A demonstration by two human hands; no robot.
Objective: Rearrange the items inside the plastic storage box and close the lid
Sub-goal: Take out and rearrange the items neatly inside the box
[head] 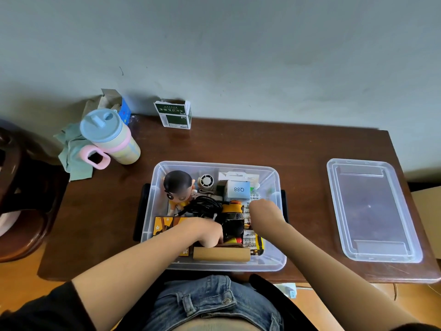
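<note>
Clear plastic storage box (156, 211) sits at lower centre of the frame, its near rim almost at the near edge of the dark wooden table (305, 149). Black latches flank its left and right sides. Lid (372, 209) lies flat at right of the frame, well apart from the box, with its right rim close to the table's right edge. A strip of bare tabletop separates box and lid.

Both hands are inside the box. Left hand (202, 231), lower centre, has knuckles up and fingers curled downward among the contents beside a black cable bundle (205, 206); what it grips, I cannot tell. Right hand (263, 211) reaches toward the box's right wall over the battery packs (249, 240); fingers are hidden, grip cannot be told.

Contents: figurine (177, 187) in the far-left corner, small grey carton marked Q88 (237, 189) at far right, cardboard tube (222, 254) along the near wall, orange patterned box (162, 224) against the left wall. Contents packed closely.

Upper left of the frame: pastel cup (109, 137) and green cloth (74, 151) at the table's left edge. Green carton (174, 114) stands at the far edge by the wall.
</note>
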